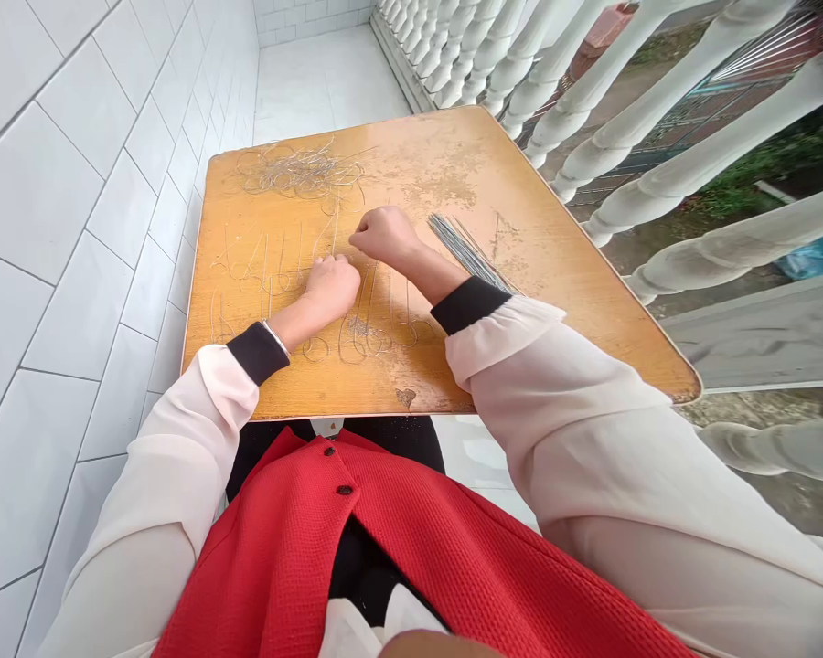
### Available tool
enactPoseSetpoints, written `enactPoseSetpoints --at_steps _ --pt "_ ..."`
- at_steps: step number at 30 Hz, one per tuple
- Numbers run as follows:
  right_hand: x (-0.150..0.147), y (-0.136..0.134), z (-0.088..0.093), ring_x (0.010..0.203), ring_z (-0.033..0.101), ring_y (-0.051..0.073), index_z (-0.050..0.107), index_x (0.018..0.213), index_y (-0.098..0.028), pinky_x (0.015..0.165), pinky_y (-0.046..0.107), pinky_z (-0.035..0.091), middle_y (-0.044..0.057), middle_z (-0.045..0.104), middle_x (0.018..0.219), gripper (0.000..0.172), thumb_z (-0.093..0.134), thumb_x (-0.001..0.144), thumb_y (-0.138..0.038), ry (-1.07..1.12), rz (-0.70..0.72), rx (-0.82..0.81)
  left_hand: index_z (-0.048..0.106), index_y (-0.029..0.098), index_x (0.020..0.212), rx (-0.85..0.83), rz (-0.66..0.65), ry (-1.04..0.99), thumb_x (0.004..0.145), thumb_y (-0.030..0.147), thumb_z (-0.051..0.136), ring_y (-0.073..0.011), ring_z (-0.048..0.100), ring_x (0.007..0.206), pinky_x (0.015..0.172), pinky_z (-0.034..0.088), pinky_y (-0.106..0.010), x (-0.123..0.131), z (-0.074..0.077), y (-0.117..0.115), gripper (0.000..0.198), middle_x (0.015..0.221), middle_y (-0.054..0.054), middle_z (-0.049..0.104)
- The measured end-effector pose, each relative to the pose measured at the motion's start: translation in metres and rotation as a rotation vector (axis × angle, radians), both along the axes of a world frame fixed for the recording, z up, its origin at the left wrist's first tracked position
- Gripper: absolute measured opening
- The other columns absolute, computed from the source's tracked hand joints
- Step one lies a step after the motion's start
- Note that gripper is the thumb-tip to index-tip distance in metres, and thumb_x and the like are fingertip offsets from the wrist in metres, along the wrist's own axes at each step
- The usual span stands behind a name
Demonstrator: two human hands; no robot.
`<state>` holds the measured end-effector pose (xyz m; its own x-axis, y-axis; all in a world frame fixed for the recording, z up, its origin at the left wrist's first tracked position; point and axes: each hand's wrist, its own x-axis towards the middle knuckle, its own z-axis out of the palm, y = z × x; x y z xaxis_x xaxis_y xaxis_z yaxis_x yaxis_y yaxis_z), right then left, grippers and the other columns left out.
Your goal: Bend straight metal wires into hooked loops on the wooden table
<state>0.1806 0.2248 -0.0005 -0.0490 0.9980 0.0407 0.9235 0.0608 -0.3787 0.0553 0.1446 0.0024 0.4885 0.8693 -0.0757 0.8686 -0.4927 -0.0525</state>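
Over the middle of the wooden table, my left hand (333,281) is closed, and a thin wire (336,224) rises from its fingertips. Just above and to the right is my right hand (386,234), its fingers pinched together; whatever sits between them is hidden. Several bent wires with looped ends (363,338) lie on the wood below and between the hands. More bent wires (253,260) are spread left of my left hand. A bundle of straight grey wires (470,251) lies to the right, partly behind my right wrist.
The worn orange-brown tabletop (549,265) carries a tangled heap of thin wire (302,172) at its far left. A white tiled wall (69,265) runs along the left. White balusters (610,146) line the right side, with ground and plants beyond them.
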Motion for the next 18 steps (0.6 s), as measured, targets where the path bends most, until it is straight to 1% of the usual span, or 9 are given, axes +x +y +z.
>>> enactPoseSetpoints --at_steps 2,4,6,7,9,13,16,18 --pt "0.009 -0.003 0.006 0.079 0.07 0.028 0.076 0.083 -0.016 0.076 0.041 0.058 0.013 0.075 0.078 0.013 0.063 0.085 -0.015 0.077 -0.043 -0.011 0.076 0.001 0.122 -0.009 0.002 -0.006 0.098 0.004 0.046 -0.032 0.067 0.127 0.108 0.05 -0.041 0.0 0.0 0.0 0.039 0.127 -0.026 0.072" --pt "0.016 -0.004 0.013 0.07 0.067 0.025 0.073 0.075 -0.017 0.07 0.039 0.057 0.011 0.07 0.07 0.011 0.067 0.084 -0.016 0.138 -0.07 -0.094 0.075 0.001 0.123 -0.017 0.01 -0.023 0.098 0.004 0.045 -0.0328 0.068 0.126 0.108 0.051 -0.043 0.0 0.0 0.002 0.039 0.127 -0.027 0.071" --pt "0.021 -0.004 0.017 0.066 0.065 0.023 0.069 0.069 -0.017 0.068 0.038 0.056 0.01 0.069 0.068 0.013 0.07 0.082 -0.015 0.155 -0.074 -0.168 0.075 0.0 0.124 -0.034 0.021 -0.041 0.099 0.004 0.045 -0.0337 0.068 0.125 0.107 0.052 -0.044 -0.001 0.0 0.004 0.039 0.128 -0.027 0.071" --pt "0.022 -0.003 0.019 0.067 0.066 0.023 0.069 0.067 -0.017 0.069 0.039 0.056 0.01 0.069 0.068 0.015 0.07 0.082 -0.015 0.141 -0.073 -0.17 0.074 0.0 0.124 -0.043 0.023 -0.05 0.099 0.005 0.045 -0.0337 0.068 0.126 0.108 0.052 -0.044 -0.002 0.0 0.005 0.039 0.129 -0.027 0.071" --pt "0.021 -0.002 0.021 0.072 0.068 0.025 0.069 0.067 -0.016 0.074 0.04 0.057 0.012 0.071 0.072 0.015 0.068 0.082 -0.013 0.085 -0.081 -0.123 0.074 -0.001 0.125 -0.059 0.022 -0.066 0.1 0.006 0.045 -0.0338 0.066 0.129 0.11 0.051 -0.043 -0.002 0.001 0.006 0.038 0.13 -0.028 0.07" --pt "0.008 0.005 0.023 0.088 0.073 0.029 0.075 0.08 -0.01 0.083 0.042 0.058 0.016 0.075 0.08 0.014 0.062 0.085 -0.009 -0.03 -0.114 -0.067 0.073 -0.003 0.123 -0.08 0.029 -0.098 0.101 0.007 0.046 -0.0332 0.065 0.131 0.115 0.049 -0.042 -0.002 0.005 0.006 0.036 0.13 -0.028 0.07" --pt "-0.004 0.012 0.02 0.094 0.074 0.03 0.077 0.084 -0.006 0.086 0.04 0.059 0.018 0.076 0.083 0.016 0.061 0.085 -0.006 -0.087 -0.115 -0.109 0.071 -0.002 0.124 -0.086 0.054 -0.149 0.102 0.009 0.045 -0.0328 0.066 0.128 0.114 0.05 -0.043 -0.006 0.009 0.007 0.036 0.13 -0.028 0.069" --pt "-0.007 0.015 0.017 0.09 0.074 0.029 0.077 0.082 -0.008 0.086 0.04 0.06 0.018 0.076 0.081 0.017 0.062 0.089 -0.01 -0.059 -0.084 -0.171 0.07 0.001 0.125 -0.071 0.066 -0.195 0.104 0.012 0.045 -0.0321 0.066 0.128 0.114 0.05 -0.044 -0.012 0.012 0.01 0.034 0.132 -0.026 0.069"
